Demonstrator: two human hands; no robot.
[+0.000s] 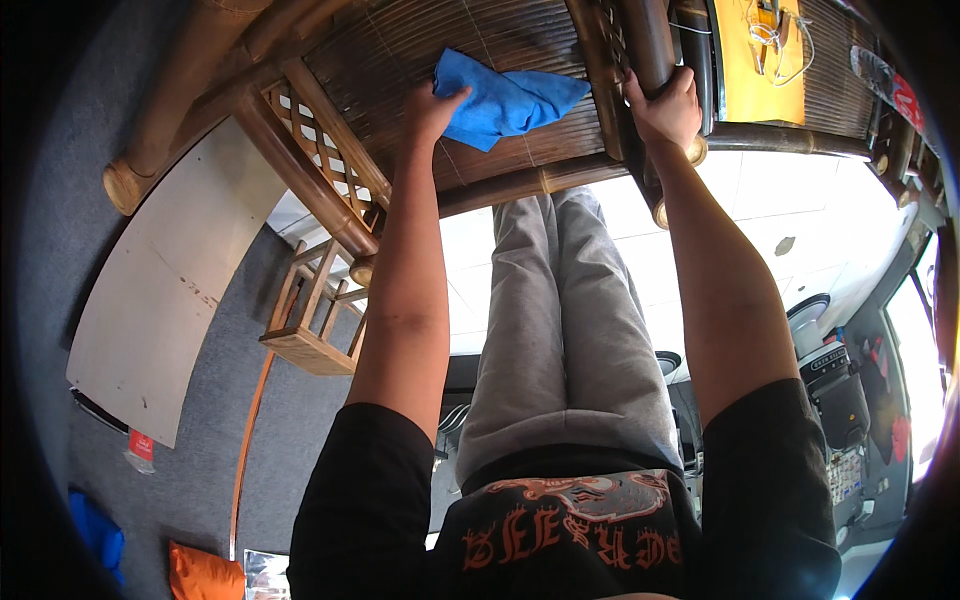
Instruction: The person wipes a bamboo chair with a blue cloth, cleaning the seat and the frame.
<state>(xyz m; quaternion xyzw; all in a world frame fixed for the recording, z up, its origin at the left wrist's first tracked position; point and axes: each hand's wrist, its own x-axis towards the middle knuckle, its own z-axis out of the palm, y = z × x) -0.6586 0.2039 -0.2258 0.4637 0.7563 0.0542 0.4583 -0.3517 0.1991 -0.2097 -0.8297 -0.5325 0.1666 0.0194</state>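
My left hand holds the near left corner of a crumpled blue cloth, thumb on top and fingers partly hidden. The cloth lies on the dark brown slatted bamboo seat of a bench or chair. To the right, my right hand is wrapped round a thick bamboo armrest, close to its near end.
Another bamboo armrest with lattice below it bounds the seat's left side. Right of my right hand lies a yellow board with a white cord on it. A small wooden stool and a long pale panel stand left. An orange bag-like item lies lower left.
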